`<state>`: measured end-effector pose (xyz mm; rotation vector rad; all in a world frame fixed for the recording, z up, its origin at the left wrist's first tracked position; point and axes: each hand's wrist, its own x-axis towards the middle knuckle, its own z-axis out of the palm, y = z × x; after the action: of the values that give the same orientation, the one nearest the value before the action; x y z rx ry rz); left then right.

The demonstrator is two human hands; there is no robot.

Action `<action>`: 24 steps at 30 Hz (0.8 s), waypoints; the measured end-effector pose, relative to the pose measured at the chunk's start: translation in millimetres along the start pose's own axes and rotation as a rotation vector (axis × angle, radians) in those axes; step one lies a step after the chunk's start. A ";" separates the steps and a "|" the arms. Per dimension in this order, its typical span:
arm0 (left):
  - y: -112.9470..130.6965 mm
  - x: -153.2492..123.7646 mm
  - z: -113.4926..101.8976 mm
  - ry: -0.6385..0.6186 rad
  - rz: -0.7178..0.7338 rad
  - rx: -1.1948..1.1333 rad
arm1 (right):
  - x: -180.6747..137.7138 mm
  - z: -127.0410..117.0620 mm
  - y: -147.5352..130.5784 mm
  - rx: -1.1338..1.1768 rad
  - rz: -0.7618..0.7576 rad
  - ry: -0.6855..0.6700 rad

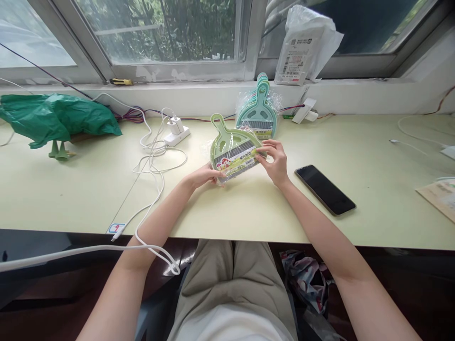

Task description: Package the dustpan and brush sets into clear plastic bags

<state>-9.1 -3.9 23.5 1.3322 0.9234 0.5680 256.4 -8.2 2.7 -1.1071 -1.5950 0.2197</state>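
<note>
In the head view, the left hand grasps the lower left corner of a green dustpan pack, its thumb laid across the front of the clear wrapper and the other fingers bent beneath and behind, partly hidden. The right hand has thumb and index finger nearly together at the pack's right edge, pinching there; whether they grip the pan's rim or only the plastic, I cannot tell. Its remaining fingers are loosely bent above. The pack tilts between both hands over the table, handle up, just in front of the teal dustpan stack. A phone lies near the right forearm.
</note>
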 end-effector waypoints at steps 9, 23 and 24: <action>-6.2 3.8 -1.3 -0.029 0.002 0.015 | 3.9 4.4 17.7 0.371 0.320 -0.186; 3.4 7.2 10.5 0.081 0.250 -0.062 | 0.7 9.8 26.1 0.501 0.493 -0.063; 3.6 7.4 10.8 0.066 0.272 -0.060 | 0.6 10.0 26.3 0.490 0.490 -0.054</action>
<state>4.3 -3.4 25.0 1.4015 0.7767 0.8467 262.0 10.5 -17.7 -1.0843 -1.1962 0.9205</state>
